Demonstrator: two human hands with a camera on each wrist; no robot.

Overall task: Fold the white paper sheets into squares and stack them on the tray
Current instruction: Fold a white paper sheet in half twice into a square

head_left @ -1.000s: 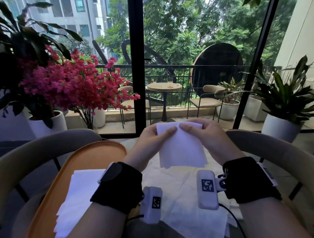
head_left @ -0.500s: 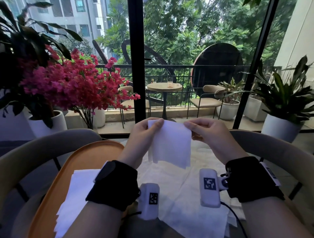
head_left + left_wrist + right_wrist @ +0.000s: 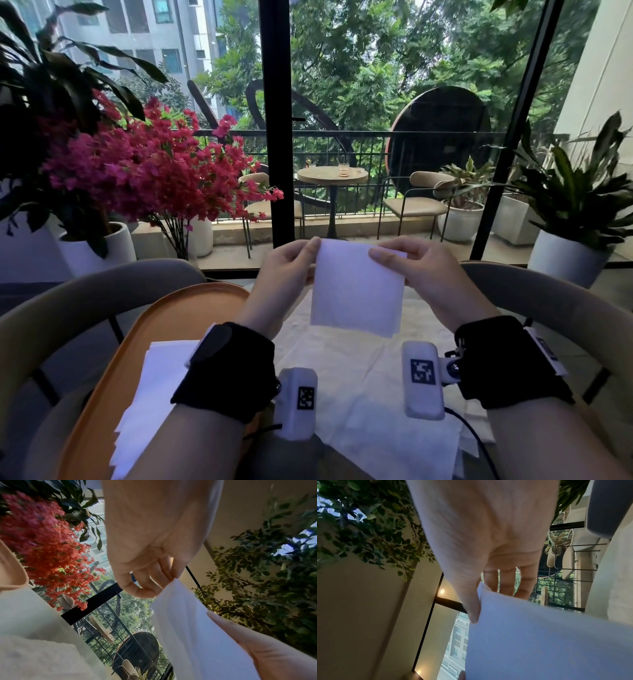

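Observation:
A folded white paper square (image 3: 356, 289) hangs in the air in front of me, held by its top corners. My left hand (image 3: 301, 260) pinches the top left corner (image 3: 173, 580) between thumb and fingers. My right hand (image 3: 394, 258) pinches the top right corner (image 3: 481, 595), thumb lying on the near face. An orange tray (image 3: 164, 318) lies at the lower left with a stack of folded white sheets (image 3: 154, 397) on it. Unfolded white sheets (image 3: 359, 394) are spread on the table below my wrists.
Curved beige chair backs (image 3: 85, 291) ring the table on the left and on the right (image 3: 555, 301). A pink flowering plant (image 3: 144, 171) in a white pot stands at left, a green potted plant (image 3: 575, 205) at right. A glass wall with a black frame (image 3: 277, 137) lies ahead.
The paper was being folded between both hands and narrowed half a second ago. Now it hangs squarer and lower right, both hands pinching its top corners.

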